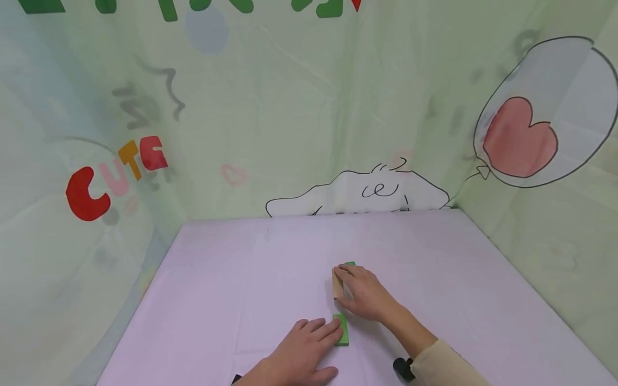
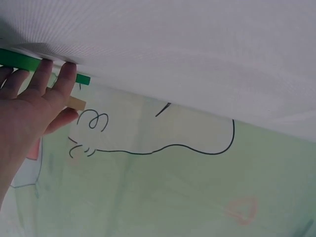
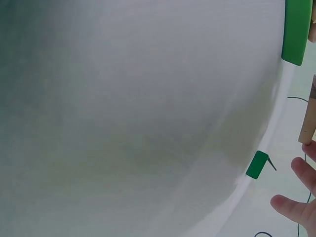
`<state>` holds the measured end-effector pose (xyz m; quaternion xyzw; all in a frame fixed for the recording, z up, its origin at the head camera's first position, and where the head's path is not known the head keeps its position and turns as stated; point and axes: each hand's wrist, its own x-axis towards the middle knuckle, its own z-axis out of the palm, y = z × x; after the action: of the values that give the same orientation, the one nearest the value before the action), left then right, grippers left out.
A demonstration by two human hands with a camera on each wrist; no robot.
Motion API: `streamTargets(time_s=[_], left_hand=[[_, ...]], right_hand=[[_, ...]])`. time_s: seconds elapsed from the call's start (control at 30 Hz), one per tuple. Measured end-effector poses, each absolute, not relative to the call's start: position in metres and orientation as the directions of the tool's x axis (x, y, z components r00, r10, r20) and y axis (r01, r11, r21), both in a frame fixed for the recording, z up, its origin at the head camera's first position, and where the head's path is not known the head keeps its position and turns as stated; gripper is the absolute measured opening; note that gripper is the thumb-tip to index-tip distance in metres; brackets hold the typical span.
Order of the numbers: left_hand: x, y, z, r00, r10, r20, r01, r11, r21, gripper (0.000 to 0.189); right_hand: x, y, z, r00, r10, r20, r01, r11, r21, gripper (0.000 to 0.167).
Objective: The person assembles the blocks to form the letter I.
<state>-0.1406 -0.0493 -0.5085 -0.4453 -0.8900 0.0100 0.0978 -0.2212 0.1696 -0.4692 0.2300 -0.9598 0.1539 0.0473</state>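
Note:
My right hand [image 1: 367, 294] pinches a plain wooden block [image 1: 337, 285] between thumb and fingertips, the block standing lengthwise above the purple-white table. In the right wrist view, the wooden block [image 3: 308, 118] and fingers of the right hand [image 3: 303, 202] show at the right edge. Nearer the body, my left hand [image 1: 305, 351] rests its outstretched fingertips on a green block [image 1: 343, 331] lying flat. The left wrist view shows the left hand [image 2: 34, 103] against that green block [image 2: 19, 59]. A second green block [image 1: 350, 263] lies just beyond the right hand, mostly hidden by it.
The table [image 1: 217, 279] is covered with a pale cloth. A printed curtain [image 1: 289, 118] stands behind it and along both sides. A small dark object [image 1: 403, 369] sits by the right sleeve [image 1: 446, 364].

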Motion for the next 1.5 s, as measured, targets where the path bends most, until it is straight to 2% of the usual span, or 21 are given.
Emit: streamTargets(time_s=[0.33, 0.67, 1.07, 1.33, 1.5], left_hand=[[-0.1405, -0.0481, -0.5101, -0.569, 0.795, 0.212, 0.783, 0.602, -0.155, 0.068], [-0.1404, -0.0473, -0.51, -0.598, 0.79, 0.133, 0.787, 0.61, -0.086, 0.07], [-0.1419, -0.0487, -0.5116, -0.579, 0.791, 0.197, 0.78, 0.608, -0.146, 0.069], [-0.14, -0.0493, -0.5104, -0.591, 0.791, 0.156, 0.785, 0.609, -0.112, 0.068], [-0.1399, -0.0483, -0.5101, -0.598, 0.788, 0.148, 0.777, 0.615, -0.133, 0.068]], right_hand=[[-0.218, 0.1698, -0.4684, -0.895, -0.425, 0.136, -0.446, 0.85, -0.28, 0.069], [-0.2171, 0.171, -0.4673, -0.884, -0.449, 0.133, -0.468, 0.844, -0.263, 0.07], [-0.2124, 0.1701, -0.4646, -0.869, -0.481, 0.116, -0.493, 0.829, -0.263, 0.07], [-0.211, 0.1701, -0.4682, -0.869, -0.483, 0.103, -0.493, 0.832, -0.255, 0.071], [-0.2116, 0.171, -0.471, -0.869, -0.482, 0.111, -0.494, 0.831, -0.255, 0.071]])
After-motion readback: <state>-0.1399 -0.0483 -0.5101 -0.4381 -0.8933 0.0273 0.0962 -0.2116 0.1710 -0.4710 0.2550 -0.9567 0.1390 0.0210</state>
